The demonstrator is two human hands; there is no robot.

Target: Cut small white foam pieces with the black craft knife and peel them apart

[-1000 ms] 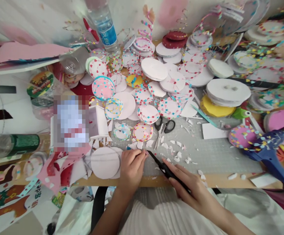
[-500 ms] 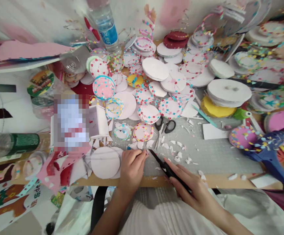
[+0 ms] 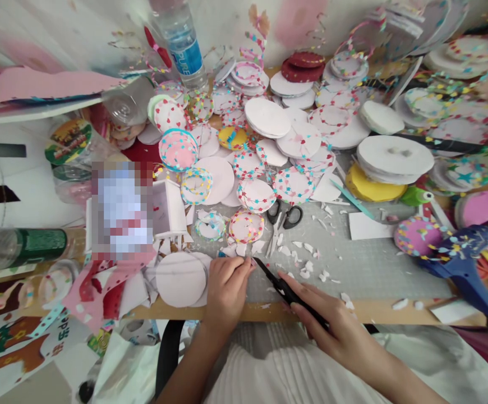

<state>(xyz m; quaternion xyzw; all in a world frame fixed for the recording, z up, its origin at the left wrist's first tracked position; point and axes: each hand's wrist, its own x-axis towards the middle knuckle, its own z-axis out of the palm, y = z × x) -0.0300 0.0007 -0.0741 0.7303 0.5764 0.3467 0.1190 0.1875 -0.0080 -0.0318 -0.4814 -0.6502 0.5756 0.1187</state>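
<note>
My right hand (image 3: 317, 311) is wrapped round a black craft knife (image 3: 281, 287), its blade pointing up and left. The knife tip is close to the fingertips of my left hand (image 3: 228, 285), which are pinched on a small whitish piece, too small to name. Black-handled scissors (image 3: 285, 221) lie with their blades partly apart just beyond my hands. White scraps (image 3: 307, 268) are scattered over the grey cutting mat (image 3: 378, 269). White foam discs (image 3: 180, 279) lie beside my left hand, and a disc ringed with coloured stars (image 3: 246, 226) sits beyond it.
Several more decorated discs and a water bottle (image 3: 185, 56) crowd the back. On the right stand a blue glue gun (image 3: 465, 264) and a yellow disc (image 3: 372, 185). A small white box (image 3: 170, 209) and a green-labelled bottle (image 3: 42, 247) are on the left. The wooden table edge (image 3: 265, 312) runs along the front.
My right hand and the craft knife have shifted very slightly up and left. My left hand keeps its pinch in nearly the same place.
</note>
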